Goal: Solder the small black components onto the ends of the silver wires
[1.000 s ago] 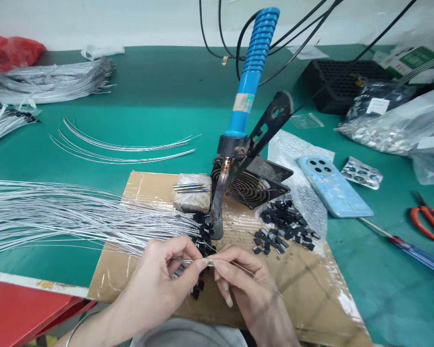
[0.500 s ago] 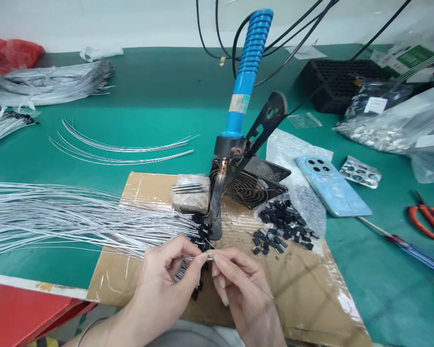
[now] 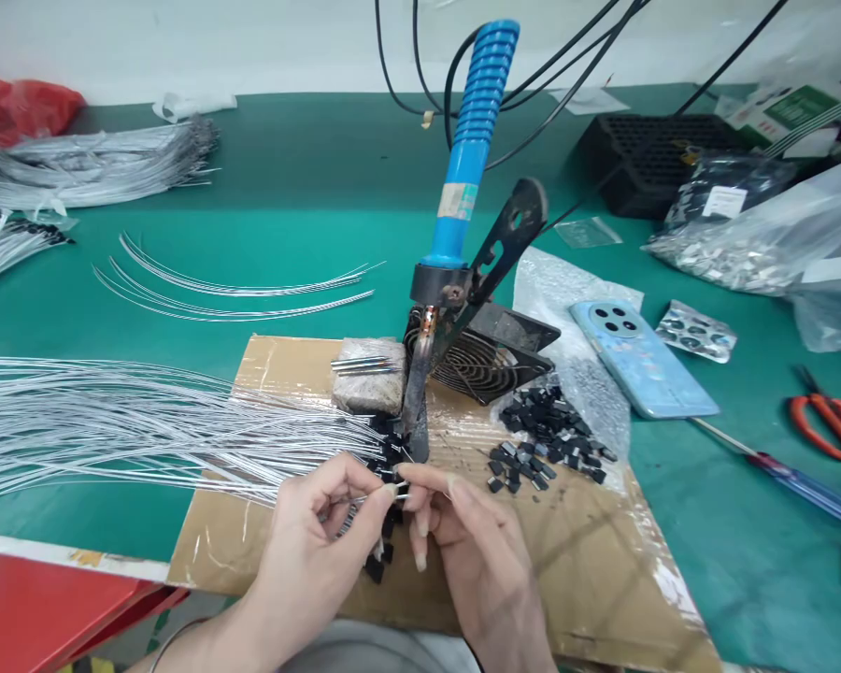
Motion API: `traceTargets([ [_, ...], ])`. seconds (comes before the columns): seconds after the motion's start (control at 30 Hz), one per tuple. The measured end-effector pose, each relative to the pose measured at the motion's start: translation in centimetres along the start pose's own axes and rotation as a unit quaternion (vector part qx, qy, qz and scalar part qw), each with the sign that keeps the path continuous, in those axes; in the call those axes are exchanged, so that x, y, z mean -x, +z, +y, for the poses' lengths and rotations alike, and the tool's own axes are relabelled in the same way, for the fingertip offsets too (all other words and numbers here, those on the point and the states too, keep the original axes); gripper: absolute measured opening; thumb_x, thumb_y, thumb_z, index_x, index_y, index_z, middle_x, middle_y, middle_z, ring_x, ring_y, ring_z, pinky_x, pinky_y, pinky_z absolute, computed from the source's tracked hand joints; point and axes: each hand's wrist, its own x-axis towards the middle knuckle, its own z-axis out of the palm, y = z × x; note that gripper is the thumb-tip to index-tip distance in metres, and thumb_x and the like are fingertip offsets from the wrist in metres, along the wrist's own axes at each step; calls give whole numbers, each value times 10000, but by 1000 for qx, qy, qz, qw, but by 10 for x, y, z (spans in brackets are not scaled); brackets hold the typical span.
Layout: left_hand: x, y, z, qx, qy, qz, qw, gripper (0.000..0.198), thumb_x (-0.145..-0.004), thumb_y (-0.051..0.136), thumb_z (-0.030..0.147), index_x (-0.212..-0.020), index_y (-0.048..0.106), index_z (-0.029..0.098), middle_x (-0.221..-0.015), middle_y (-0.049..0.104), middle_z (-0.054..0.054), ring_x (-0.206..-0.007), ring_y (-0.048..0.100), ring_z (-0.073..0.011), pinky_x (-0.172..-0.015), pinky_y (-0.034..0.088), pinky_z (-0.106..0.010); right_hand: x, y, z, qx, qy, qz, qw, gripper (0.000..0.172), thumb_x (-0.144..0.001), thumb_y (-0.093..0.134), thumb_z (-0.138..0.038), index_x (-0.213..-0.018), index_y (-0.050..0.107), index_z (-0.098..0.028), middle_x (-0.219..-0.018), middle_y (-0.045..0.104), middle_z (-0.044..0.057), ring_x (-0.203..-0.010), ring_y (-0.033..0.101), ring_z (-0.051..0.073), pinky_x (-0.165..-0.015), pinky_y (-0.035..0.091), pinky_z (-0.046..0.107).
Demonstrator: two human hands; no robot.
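Observation:
My left hand (image 3: 329,542) is closed in a pinch, with thumb and forefinger on thin white wires (image 3: 402,496). Short ends of these wires stick out to the right of the fingertips. Close against those ends is my right hand (image 3: 469,533), its forefinger and lower fingers at the wire tips, its thumb lifted away. Behind the hands, the blue-handled soldering iron (image 3: 455,196) stands tip-down in a black metal holder (image 3: 508,234). A bundle of white wires (image 3: 182,430) with black ends lies to the left, those ends partly hidden by my hands.
Small black connectors (image 3: 547,430) are heaped on the cardboard (image 3: 575,561). A fan (image 3: 477,360) lies behind the iron, beside a block (image 3: 368,374) bearing metal sticks. At right are a blue phone (image 3: 645,365), a screwdriver (image 3: 805,486) and orange-handled pliers (image 3: 831,425).
My right thumb has lifted off the wires and its fingers have spread. The wire that ran across my right hand no longer shows there. My left hand keeps its pinch.

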Motion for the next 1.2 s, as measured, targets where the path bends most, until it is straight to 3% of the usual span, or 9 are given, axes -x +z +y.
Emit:
traceTargets([
  [0.13, 1, -1, -1, 1, -6, -7, 1000, 232, -905, 594, 304, -728, 624, 157, -577, 518, 36, -516, 373, -95, -473, 289, -206, 0, -3, 2, -5, -5, -29, 1000, 304, -922, 640, -443, -968, 829, -210, -736, 647, 24, -557, 560, 89, -483, 469, 191],
  [0.3, 0, -2, 5, 0, -18, -1, 1000, 240, -883, 597, 313, -706, 614, 152, -565, 523, 32, -507, 384, -93, -473, 295, -206, -3, -5, 5, 8, -25, -10, 1000, 311, -933, 625, -449, -985, 823, -214, -771, 658, 30, -575, 550, 92, -484, 471, 193],
  [0.63, -3, 1, 8, 2, 4, 27, 1000, 206, -862, 605, 279, -700, 618, 153, -567, 547, 26, -505, 412, -90, -473, 325, -196, 0, -6, 12, 90, -54, 8, 995, 63, -843, 775, -284, -878, 827, -287, -683, 653, -19, -470, 567, 56, -425, 464, 142],
  [0.93, 0, -4, 3, -43, 43, 11, 998, 222, -904, 585, 259, -715, 647, 159, -583, 550, 19, -506, 386, -99, -472, 311, -219, 1, 4, 1, 79, -30, 34, 996, 84, -809, 793, -320, -803, 822, -242, -661, 643, -14, -462, 541, 64, -426, 453, 169],
  [1.2, 1, -2, 5, -62, 34, 13, 997, 224, -912, 585, 253, -709, 624, 165, -571, 508, 34, -505, 336, -97, -467, 291, -221, 3, 12, -8, 82, -9, 58, 995, 119, -782, 809, -345, -756, 814, -228, -635, 625, -18, -455, 521, 74, -431, 424, 202],
])
